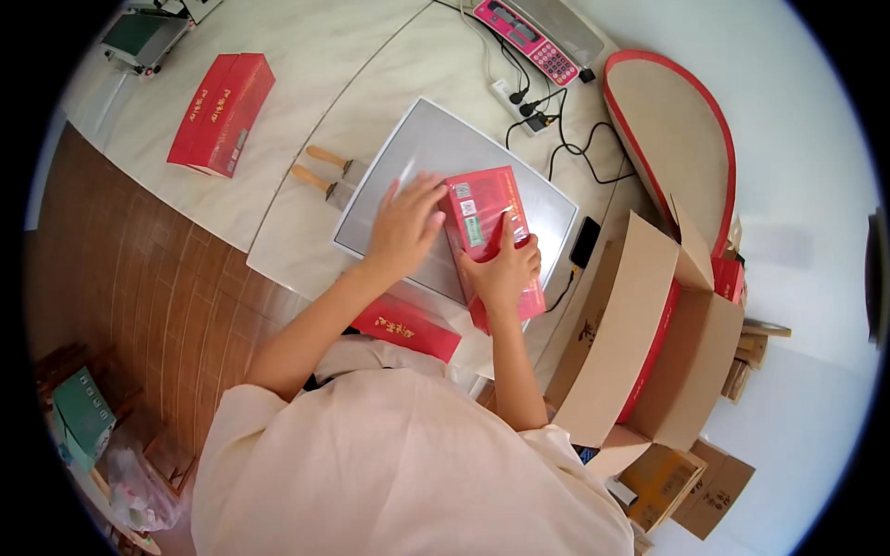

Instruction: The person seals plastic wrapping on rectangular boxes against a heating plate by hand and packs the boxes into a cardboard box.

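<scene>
A red box (pixel 489 199) with labels on its side lies on the grey metal plate (pixel 401 157). My right hand (pixel 503 269) rests on the box, fingers spread over its top face. At the box's left edge is my left hand (pixel 405 224), its fingers apart and slightly blurred, over the plate; the fingertips are close to the box, and whether they touch it is unclear. Two scrapers with wooden handles (pixel 326 156) lie at the plate's left edge. Near my body, a red bag or box (pixel 408 328) with gold writing lies at the table's front edge.
Another red box (pixel 222 113) stands on the table at the left. An open cardboard box (pixel 607 324) is at the right, beside a phone (pixel 585 243). Behind are a power strip (pixel 522 107), cables, a pink scale (pixel 527 42) and a round red-rimmed tray (pixel 672 130).
</scene>
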Tool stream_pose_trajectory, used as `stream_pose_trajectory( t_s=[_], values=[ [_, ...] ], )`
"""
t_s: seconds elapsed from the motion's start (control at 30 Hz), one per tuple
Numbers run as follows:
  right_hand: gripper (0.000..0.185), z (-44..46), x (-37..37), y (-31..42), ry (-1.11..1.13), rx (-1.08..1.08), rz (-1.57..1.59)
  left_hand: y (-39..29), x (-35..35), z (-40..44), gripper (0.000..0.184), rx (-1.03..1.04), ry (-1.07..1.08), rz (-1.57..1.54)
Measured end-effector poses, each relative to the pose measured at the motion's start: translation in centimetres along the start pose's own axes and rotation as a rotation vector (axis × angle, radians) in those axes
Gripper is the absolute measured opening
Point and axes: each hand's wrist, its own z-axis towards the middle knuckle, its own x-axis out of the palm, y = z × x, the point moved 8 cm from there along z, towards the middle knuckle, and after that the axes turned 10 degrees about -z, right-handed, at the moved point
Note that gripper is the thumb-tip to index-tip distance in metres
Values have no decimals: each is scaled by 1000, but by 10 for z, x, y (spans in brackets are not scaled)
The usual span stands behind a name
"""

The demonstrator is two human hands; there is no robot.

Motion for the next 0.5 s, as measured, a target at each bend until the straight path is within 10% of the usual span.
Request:
stream_pose_trajectory(
  t_s=[0.1,0.17,0.3,0.5],
  values=[
    [90,3,-14,-19,271,119,463,14,-41,-25,44,-117,-177,-236],
    [77,0,-18,-10,579,115,1381,33,-39,-44,48,-416,-208,-702],
    [69,-32,20,-24,839,265,2206,-11,-26,-54,56,-602,14,-1241],
    [63,-60,13,27,856,356,2092,-37,-40,-63,81,-621,138,-1341]
  ],
)
